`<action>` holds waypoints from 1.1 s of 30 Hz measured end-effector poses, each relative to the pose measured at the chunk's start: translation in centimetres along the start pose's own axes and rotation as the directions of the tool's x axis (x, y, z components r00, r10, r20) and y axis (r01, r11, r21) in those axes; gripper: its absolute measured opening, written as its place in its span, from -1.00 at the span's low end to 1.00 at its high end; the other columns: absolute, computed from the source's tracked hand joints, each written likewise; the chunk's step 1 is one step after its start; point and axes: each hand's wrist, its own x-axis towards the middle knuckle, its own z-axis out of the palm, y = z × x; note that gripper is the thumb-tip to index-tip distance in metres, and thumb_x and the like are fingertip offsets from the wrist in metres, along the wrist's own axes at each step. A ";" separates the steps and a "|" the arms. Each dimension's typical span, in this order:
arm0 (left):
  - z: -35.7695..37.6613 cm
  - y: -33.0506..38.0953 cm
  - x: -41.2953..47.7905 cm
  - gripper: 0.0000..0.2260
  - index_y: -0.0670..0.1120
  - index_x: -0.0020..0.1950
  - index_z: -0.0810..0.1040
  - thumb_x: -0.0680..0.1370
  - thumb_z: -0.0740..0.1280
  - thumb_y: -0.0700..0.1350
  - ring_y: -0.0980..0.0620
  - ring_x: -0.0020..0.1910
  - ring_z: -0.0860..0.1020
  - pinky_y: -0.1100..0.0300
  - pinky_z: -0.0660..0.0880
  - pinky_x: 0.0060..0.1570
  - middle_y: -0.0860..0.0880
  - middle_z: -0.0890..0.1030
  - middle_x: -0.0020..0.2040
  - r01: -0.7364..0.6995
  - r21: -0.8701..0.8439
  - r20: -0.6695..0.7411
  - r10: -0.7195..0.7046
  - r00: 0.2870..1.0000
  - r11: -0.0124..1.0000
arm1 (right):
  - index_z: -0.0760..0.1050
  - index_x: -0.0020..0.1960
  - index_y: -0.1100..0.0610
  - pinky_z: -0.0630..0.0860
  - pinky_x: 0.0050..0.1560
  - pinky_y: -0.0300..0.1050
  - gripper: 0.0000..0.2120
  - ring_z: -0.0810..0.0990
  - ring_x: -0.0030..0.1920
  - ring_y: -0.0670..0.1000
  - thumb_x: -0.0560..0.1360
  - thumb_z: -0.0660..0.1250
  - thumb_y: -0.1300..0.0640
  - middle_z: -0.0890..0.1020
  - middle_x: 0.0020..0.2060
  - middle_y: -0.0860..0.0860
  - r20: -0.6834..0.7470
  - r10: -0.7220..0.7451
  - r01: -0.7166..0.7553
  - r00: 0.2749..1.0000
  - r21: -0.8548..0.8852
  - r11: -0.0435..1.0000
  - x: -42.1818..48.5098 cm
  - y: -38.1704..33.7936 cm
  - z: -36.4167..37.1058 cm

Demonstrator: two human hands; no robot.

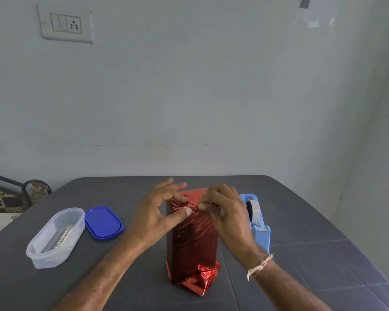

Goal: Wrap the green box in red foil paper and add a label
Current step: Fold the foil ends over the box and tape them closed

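Note:
The box, fully covered in shiny red foil paper (192,243), lies lengthwise on the dark table (312,221), its near end crumpled shut; no green shows. My left hand (160,209) presses its thumb on the folded foil at the far end, its other fingers spread and straight. My right hand (225,209) pinches a foil fold at the same end between thumb and fingers. A label (64,237) lies inside the clear plastic tub (54,239) at the left.
A blue lid (103,222) lies next to the tub. A light blue tape dispenser (257,221) with a tape roll stands just right of the box, partly behind my right hand. The wall stands behind the table's far edge.

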 end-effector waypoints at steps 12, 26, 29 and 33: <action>0.4 1.0 0.3 -0.75 0.22 0.13 0.70 0.51 0.34 0.19 0.27 0.08 0.59 -0.07 0.48 0.21 0.31 0.62 -0.01 -0.144 0.320 0.062 0.131 0.989 0.937 | 0.71 -0.01 -0.04 0.48 0.09 -0.32 -0.87 0.54 0.16 -0.05 0.53 0.50 0.19 0.53 0.10 -0.19 -0.035 0.026 -0.024 0.999 0.054 0.998 -0.6 0.9 0.3; -1.0 2.4 3.3 -0.66 0.14 0.08 0.68 0.68 0.16 0.22 0.25 -0.06 0.63 0.23 0.55 -0.04 0.21 0.68 -0.11 -0.096 0.298 0.194 0.039 0.980 0.950 | 0.67 0.03 -0.08 0.44 -0.08 -0.43 -0.94 0.52 -0.01 -0.17 0.58 0.45 0.05 0.41 -0.04 -0.23 -0.011 0.023 -0.023 1.000 -0.025 0.999 -0.5 0.3 -0.1; -1.3 2.3 5.1 -0.92 0.13 0.09 0.61 0.66 0.32 -0.02 0.26 -0.16 0.66 0.18 0.59 -0.10 0.20 0.71 -0.19 -0.028 0.269 0.224 -0.034 0.974 0.963 | 0.69 0.04 -0.03 0.59 -0.05 -0.19 -0.85 0.60 -0.04 -0.09 0.61 0.39 -0.06 0.50 -0.07 -0.18 0.011 0.069 -0.070 0.998 0.079 0.994 -0.3 0.4 -0.1; -1.5 2.6 6.8 -0.90 0.17 0.01 0.66 0.52 0.50 0.00 0.30 -0.35 0.57 0.22 0.46 -0.26 0.19 0.67 -0.23 -0.019 0.377 0.297 -0.102 0.949 0.926 | 0.68 -0.01 0.01 0.60 -0.06 -0.11 -0.83 0.64 -0.05 -0.02 0.62 0.37 -0.05 0.59 -0.13 -0.14 0.023 0.106 -0.108 0.994 0.152 0.982 0.2 0.4 0.0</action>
